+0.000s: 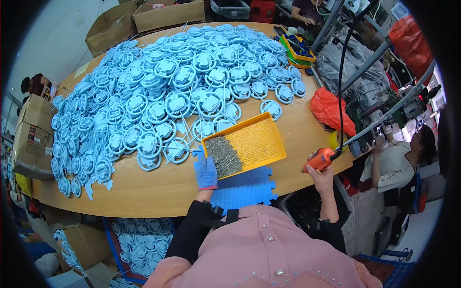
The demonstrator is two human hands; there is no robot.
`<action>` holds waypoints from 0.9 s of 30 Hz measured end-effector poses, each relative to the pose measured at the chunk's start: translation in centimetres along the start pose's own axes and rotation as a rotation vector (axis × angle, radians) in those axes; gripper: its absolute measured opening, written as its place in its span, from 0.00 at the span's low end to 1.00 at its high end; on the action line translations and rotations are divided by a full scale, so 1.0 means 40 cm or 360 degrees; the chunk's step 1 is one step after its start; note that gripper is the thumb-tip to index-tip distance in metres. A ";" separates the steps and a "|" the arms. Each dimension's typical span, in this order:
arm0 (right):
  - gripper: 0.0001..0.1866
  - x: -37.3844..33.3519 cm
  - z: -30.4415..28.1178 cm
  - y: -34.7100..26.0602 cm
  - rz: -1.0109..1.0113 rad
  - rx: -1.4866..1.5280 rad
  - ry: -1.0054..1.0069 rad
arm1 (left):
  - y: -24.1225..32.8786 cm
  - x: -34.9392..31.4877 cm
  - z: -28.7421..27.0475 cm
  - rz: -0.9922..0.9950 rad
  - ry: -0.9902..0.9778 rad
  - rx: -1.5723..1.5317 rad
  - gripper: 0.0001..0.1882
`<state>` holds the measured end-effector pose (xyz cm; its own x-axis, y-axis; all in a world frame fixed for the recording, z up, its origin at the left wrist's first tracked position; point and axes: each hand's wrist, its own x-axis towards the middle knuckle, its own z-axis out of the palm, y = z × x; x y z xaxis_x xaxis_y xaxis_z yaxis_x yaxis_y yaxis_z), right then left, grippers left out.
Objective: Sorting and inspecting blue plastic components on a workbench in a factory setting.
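My left hand (205, 174), in a blue glove, grips the left end of a shallow yellow tray (280, 139). Small metal screws (224, 157) are heaped at that end, and the tray's ribbed bottom shows on the right. A blue foam mat (247, 186) lies partly under the tray. My bare right hand (321, 178) is closed around an orange electric screwdriver (319, 160) with a black cable, held over the table's right side. Beyond the tray spreads a large pile of light-blue round plastic parts (184, 76) with rings and thin stems.
The wooden table (158, 192) has a curved edge. Toward the right are a red plastic bag (328, 108) and stacked small bins (302, 56). Cardboard boxes (34, 139) stand at left. Below the table, a blue crate (115, 249) holds more parts. A co-worker (398, 161) sits at right.
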<state>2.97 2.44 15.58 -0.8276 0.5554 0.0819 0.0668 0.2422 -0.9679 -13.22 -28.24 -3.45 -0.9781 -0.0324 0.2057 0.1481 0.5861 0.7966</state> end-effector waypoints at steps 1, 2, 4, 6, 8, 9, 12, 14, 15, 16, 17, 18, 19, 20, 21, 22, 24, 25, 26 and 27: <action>0.22 0.014 -0.010 0.014 0.0005 -0.0001 0.0002 | 0.008 -0.003 -0.010 -0.0284 -0.0037 -0.0365 0.20; 0.24 0.022 -0.024 0.028 0.0076 -0.0005 -0.0050 | 0.020 -0.002 -0.019 -0.0291 -0.0043 -0.0360 0.20; 0.26 0.001 -0.021 0.033 0.0168 -0.0005 -0.0115 | 0.044 -0.002 -0.036 -0.0214 -0.0083 -0.0008 0.17; 0.26 0.032 0.003 0.032 0.0109 -0.0060 -0.0180 | 0.068 -0.007 -0.041 -0.0169 -0.0042 -0.0030 0.18; 0.26 0.034 0.008 0.029 0.0093 0.0007 -0.0187 | 0.051 -0.017 -0.051 0.0087 0.0122 0.0295 0.18; 0.26 0.030 0.016 0.022 0.0086 0.0064 -0.0174 | 0.029 -0.020 -0.058 0.0077 0.0134 0.0309 0.18; 0.23 0.051 0.041 0.030 0.0029 0.0104 -0.0151 | 0.025 -0.024 -0.086 -0.0256 -0.0240 0.0230 0.23; 0.23 0.067 0.058 0.032 0.0012 0.0112 -0.0163 | 0.043 -0.011 -0.108 -0.0371 -0.0439 0.0336 0.23; 0.24 0.071 0.072 0.023 0.0036 0.0155 -0.0159 | 0.056 -0.002 -0.121 -0.0378 -0.0423 0.0341 0.23; 0.24 0.078 0.083 0.017 0.0059 0.0198 -0.0154 | 0.071 0.006 -0.132 -0.0400 -0.0531 0.0368 0.22; 0.24 0.085 0.093 0.013 0.0049 0.0208 -0.0174 | 0.078 0.014 -0.144 -0.0425 -0.0633 0.0394 0.22; 0.24 0.094 0.102 0.010 0.0038 0.0207 -0.0178 | 0.064 0.019 -0.145 -0.0430 -0.0608 0.0397 0.22; 0.25 0.105 0.110 0.007 0.0024 0.0207 -0.0180 | 0.040 0.024 -0.141 -0.0299 -0.0615 0.0564 0.21; 0.26 0.112 0.100 0.006 0.0065 0.0108 -0.0221 | 0.029 0.034 -0.137 -0.0163 -0.0631 0.0725 0.20; 0.26 0.113 0.096 0.008 0.0056 0.0102 -0.0207 | 0.081 0.072 -0.156 -0.0148 -0.0632 0.0715 0.20; 0.26 0.110 0.093 0.006 0.0077 0.0137 -0.0136 | 0.135 0.115 -0.180 -0.0075 -0.0648 0.0695 0.19; 0.29 0.118 0.096 -0.001 0.0134 0.0228 -0.0110 | 0.203 0.230 -0.187 0.0351 -0.0410 0.0589 0.15; 0.29 0.119 0.096 0.006 0.0107 0.0228 -0.0103 | 0.232 0.303 -0.157 0.0601 -0.0382 0.0561 0.15; 0.29 0.117 0.095 0.018 0.0123 0.0310 -0.0090 | 0.266 0.378 -0.111 0.0850 -0.0357 0.0522 0.15; 0.30 0.124 0.100 0.030 0.0128 0.0405 -0.0095 | 0.301 0.453 -0.062 0.0963 -0.0478 0.0650 0.15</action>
<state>-3.30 2.28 13.89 -0.8570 0.5152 -0.0048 -0.0021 -0.0127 -0.9999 -28.81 -23.78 11.26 -0.7508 0.5732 0.3282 0.6589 0.6848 0.3114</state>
